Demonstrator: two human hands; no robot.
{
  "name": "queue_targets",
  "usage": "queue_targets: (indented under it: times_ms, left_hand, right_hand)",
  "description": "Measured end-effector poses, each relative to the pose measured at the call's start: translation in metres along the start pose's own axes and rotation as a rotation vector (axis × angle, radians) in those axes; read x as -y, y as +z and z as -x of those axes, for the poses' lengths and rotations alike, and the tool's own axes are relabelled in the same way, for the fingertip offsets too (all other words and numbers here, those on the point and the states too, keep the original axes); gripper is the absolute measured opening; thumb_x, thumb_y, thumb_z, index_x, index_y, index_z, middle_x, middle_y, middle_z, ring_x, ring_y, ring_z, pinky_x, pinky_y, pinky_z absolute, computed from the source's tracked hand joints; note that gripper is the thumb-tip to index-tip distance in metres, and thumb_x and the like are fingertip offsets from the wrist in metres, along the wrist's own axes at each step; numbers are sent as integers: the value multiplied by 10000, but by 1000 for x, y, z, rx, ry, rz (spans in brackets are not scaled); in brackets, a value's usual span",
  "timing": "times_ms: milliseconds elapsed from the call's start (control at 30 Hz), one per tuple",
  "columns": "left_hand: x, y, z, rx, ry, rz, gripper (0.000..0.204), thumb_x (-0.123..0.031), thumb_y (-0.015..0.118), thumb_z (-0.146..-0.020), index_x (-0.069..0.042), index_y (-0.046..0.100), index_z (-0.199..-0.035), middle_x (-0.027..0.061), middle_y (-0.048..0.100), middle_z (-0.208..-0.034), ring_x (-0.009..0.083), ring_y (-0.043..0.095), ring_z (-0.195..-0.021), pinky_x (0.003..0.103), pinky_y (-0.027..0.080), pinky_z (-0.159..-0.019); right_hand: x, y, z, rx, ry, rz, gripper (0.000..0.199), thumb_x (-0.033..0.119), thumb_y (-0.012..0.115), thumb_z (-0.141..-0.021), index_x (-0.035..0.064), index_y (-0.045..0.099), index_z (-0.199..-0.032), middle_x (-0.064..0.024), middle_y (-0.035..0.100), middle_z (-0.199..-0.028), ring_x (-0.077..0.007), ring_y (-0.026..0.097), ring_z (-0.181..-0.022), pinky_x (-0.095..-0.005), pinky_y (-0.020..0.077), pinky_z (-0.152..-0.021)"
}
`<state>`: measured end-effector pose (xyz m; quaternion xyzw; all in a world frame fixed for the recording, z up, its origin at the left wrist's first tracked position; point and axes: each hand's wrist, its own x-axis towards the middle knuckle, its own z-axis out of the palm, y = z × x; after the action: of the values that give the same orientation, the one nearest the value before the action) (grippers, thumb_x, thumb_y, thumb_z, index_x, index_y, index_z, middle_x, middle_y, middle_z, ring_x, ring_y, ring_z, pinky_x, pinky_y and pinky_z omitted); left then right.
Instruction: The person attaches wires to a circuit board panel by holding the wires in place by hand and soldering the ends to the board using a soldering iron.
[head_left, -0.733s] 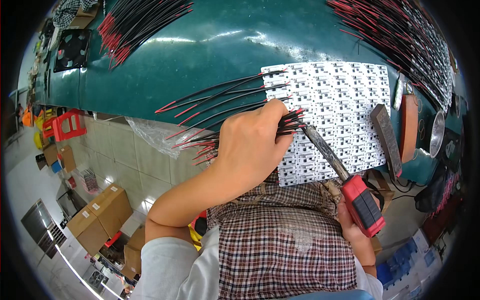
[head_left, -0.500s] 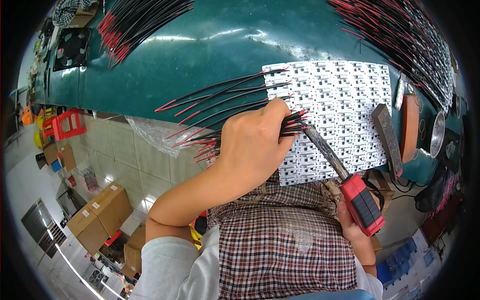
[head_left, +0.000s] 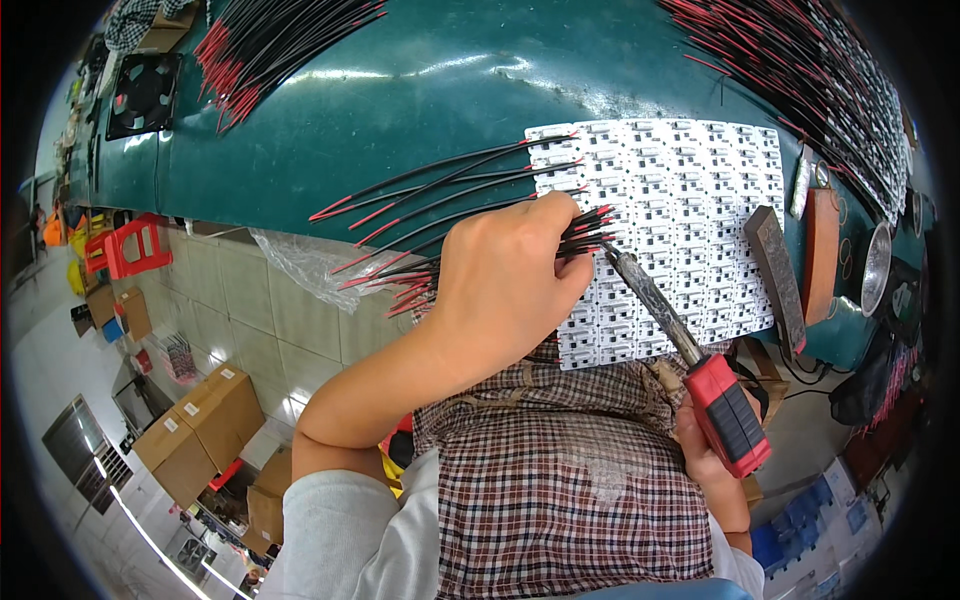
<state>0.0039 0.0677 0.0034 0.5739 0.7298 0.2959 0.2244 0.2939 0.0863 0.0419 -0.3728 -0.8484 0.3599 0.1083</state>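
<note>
My left hand point(head_left: 510, 275) is closed round a bundle of black wires point(head_left: 583, 236) with red ends, over the left part of a white circuit board panel point(head_left: 680, 220). Several wires point(head_left: 450, 178) lie along the panel's left edge, their far ends reaching out past the table edge. In my right hand point(head_left: 700, 440) is a soldering iron point(head_left: 725, 410) with a red and black handle. Its tip points up and left, close by the red wire ends at my left fingers; whether it touches them I cannot tell.
A dark metal bar point(head_left: 775, 265) lies across the panel's right edge, beside an orange-brown block point(head_left: 821, 255) and a round metal dish point(head_left: 875, 268). Wire bundles point(head_left: 270, 55) rest on the green table point(head_left: 450, 90) at the far left and far right. A black fan point(head_left: 143, 95) stands at left.
My left hand has shifted very slightly, and the wire ends in it have moved a little up. The iron's tip has come slightly left and up, still beside the wire ends.
</note>
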Motion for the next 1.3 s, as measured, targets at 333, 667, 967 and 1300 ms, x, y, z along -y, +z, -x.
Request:
queue_targets:
  times_ms: [333, 667, 967, 1300]
  left_hand:
    - [-1, 5, 0, 26, -41, -18, 144, -109, 756, -796, -22, 663, -863, 69, 650, -666, 194, 641, -552, 324, 486, -539]
    - [6, 1, -5, 4, 89, 46, 174, -125, 739, -835, -5, 648, -924, 112, 663, -714, 232, 654, -576, 361, 502, -559]
    - [-21, -92, -23, -496, -308, 360, 227, -219, 543, -1056, -27, 647, -998, 43, 674, -704, 92, 593, -540, 253, 449, -501]
    - [33, -126, -46, -948, 145, 843, 181, -193, 568, -1041, -34, 627, -979, -37, 440, -644, 24, 324, -506, 207, 212, -434]
  right_hand:
    - [-6, 3, 4, -36, 9, -99, 260, 100, 726, -754, -18, 678, -981, -164, 667, -851, -320, 662, -660, -362, 533, -612]
    - [-21, 7, 27, -97, 234, -203, 207, 143, 730, -809, 6, 697, -962, -131, 657, -820, -297, 624, -628, -363, 488, -583]
    - [-28, 2, 31, -446, 363, -332, 138, 101, 642, -960, 3, 633, -1057, -23, 605, -842, -93, 555, -695, -255, 455, -632]
    - [-105, -63, 63, -627, 262, 64, 176, 140, 669, -977, -8, 649, -1072, -16, 601, -826, -94, 558, -682, -271, 456, -603]
